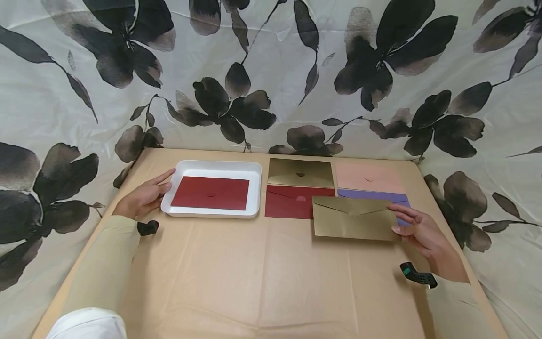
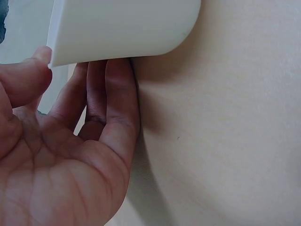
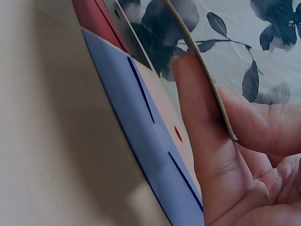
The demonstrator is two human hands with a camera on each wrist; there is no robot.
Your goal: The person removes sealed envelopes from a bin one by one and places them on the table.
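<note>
A white tray point(image 1: 255, 188) with a red envelope point(image 1: 209, 193) lying in it sits on the left of the table. My left hand point(image 1: 141, 197) grips the tray's left side; the left wrist view has the thumb at the rim and the other fingers tucked under the tray point(image 2: 127, 28). With thumb and fingers, my right hand point(image 1: 425, 235) pinches the right end of a gold envelope point(image 1: 355, 221), raised above the table and seen nearly edge-on in the right wrist view. It partly hides a blue envelope point(image 1: 368, 193) and a second red envelope point(image 1: 288, 202).
Behind the red and blue envelopes lie another gold envelope point(image 1: 300, 173) and a pink envelope point(image 1: 372, 179). The light-brown table point(image 1: 254, 282) ends at a floral cloth point(image 1: 296, 70) along its back and sides.
</note>
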